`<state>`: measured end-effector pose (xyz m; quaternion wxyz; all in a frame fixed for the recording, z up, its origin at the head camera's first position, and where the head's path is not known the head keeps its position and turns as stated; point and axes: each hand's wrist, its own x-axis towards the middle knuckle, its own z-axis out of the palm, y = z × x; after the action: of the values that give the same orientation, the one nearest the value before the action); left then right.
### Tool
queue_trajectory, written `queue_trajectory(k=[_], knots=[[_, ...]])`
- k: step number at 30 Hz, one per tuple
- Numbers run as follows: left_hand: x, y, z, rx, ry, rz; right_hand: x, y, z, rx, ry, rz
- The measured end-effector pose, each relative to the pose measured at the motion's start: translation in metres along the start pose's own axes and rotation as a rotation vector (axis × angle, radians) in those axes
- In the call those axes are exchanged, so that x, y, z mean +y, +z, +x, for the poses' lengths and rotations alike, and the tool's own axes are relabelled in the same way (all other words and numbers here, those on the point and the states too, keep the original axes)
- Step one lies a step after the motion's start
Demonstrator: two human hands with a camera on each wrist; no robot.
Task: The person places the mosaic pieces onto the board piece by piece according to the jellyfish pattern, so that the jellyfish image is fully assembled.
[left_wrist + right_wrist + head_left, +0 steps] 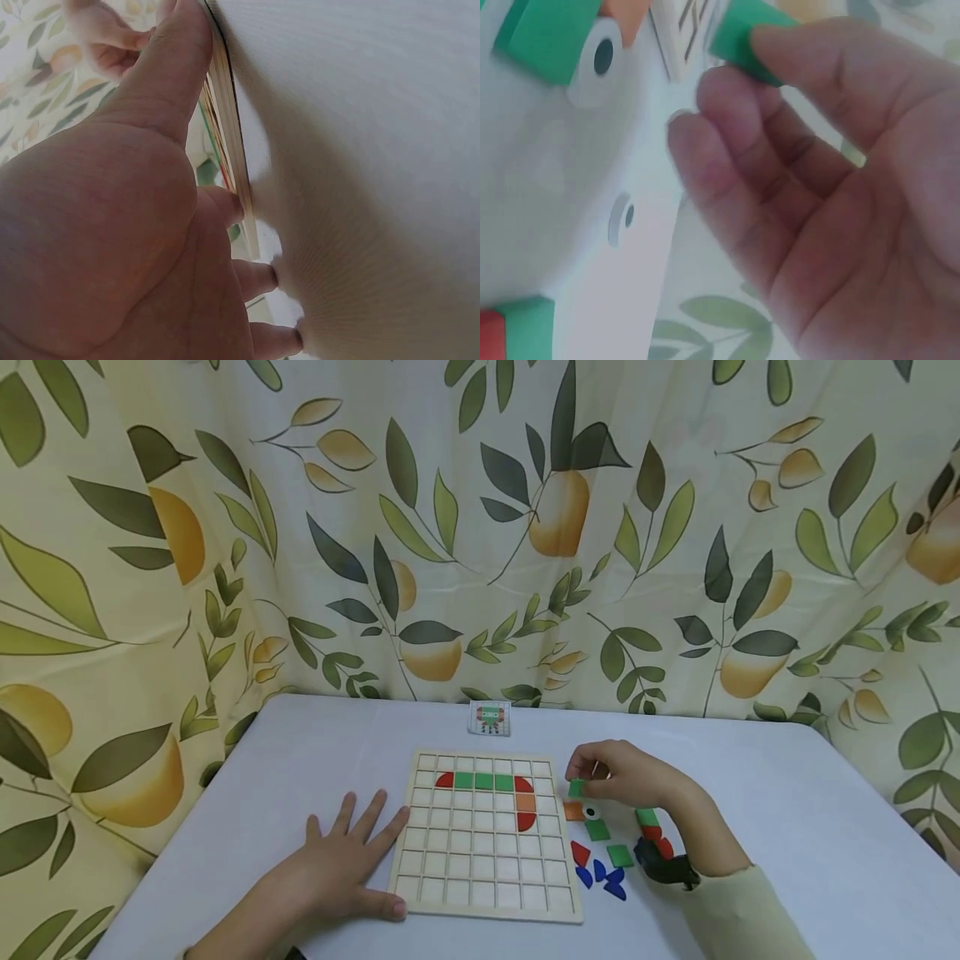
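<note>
A wooden grid board [487,914] lies on the white table. One row of its cells holds a red rounded piece [445,780], green squares [483,782] and another red rounded piece [523,785]. Below that corner are an orange square [526,802] and a red rounded piece [527,821]. My left hand [337,864] rests spread on the table, its thumb and index fingertip at the board's left edge. Just off the board's right edge, my right hand [630,772] pinches a green square piece [742,37] between thumb and fingers, above the table.
Right of the board lie an orange piece [573,811], a white eye disc [591,812], loose green squares [619,856], a red piece [580,853] and several blue pieces [600,870]. More red pieces [663,846] sit beside the right wrist. A pattern card [490,718] lies behind the board.
</note>
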<state>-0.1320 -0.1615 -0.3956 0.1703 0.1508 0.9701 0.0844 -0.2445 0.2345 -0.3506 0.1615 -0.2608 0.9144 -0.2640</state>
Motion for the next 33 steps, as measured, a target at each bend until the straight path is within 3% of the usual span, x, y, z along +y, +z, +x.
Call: queue_trajectory(k=[12,33], knots=[[-0.002,-0.001,0.000,0.000,0.004,-0.010,-0.011,0.020,0.012,0.076,-0.037,0.106],[0.001,-0.003,-0.002,-0.017,-0.002,-0.012,-0.050,0.058,0.024,0.004,-0.120,0.087]])
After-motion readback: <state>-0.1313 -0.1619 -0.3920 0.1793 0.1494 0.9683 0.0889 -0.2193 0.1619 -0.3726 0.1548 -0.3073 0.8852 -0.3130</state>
